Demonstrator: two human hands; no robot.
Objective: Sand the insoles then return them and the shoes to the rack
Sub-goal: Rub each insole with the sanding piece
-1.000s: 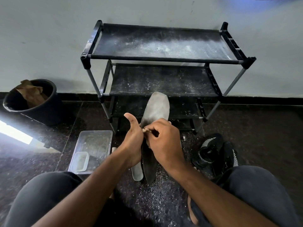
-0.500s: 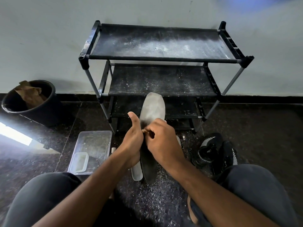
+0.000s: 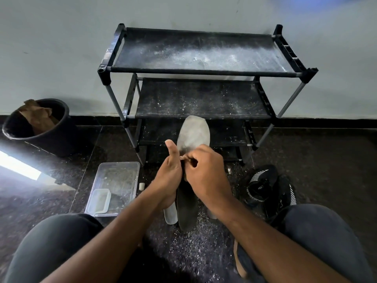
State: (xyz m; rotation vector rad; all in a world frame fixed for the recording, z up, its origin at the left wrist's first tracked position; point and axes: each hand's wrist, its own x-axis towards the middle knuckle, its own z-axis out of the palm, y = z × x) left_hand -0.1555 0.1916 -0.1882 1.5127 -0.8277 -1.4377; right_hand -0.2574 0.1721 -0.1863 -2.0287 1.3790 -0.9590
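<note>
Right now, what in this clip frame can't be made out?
Head view only:
- What the right hand pinches against the insole: its own fingers hide it.
- Second insole: mostly behind the left hand and the held insole.
- Shoes' lettering: too small.
- Rack's bottom shelf: dark, blocked.

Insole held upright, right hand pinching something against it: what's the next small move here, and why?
Probably another sanding stroke along the insole. The left hand grips its edge and the right hand presses a small piece, mostly hidden, against its middle. The rack holds no shoes, and the shoes lie on the floor.
</note>
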